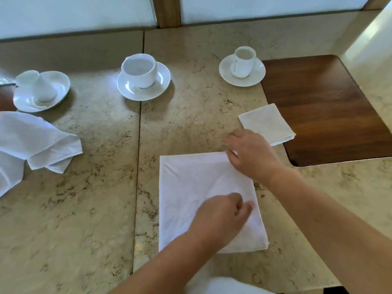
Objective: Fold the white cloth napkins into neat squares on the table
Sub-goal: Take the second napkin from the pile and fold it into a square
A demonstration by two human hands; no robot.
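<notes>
Across the whole frame a beige marble table (84,209) is spreading, with a dark wooden inset (331,115) at the right; lower centre, a white napkin (191,187) is lying flat in a rough square; a crumpled napkin pile (31,141) is sitting at the left edge, a folded napkin (267,124) right of centre; the right hand (252,155) is pinching the flat napkin's upper right corner, the left hand (220,213) is pressing loosely curled near its right edge; three cups on saucers (144,79) are standing along the top
</notes>
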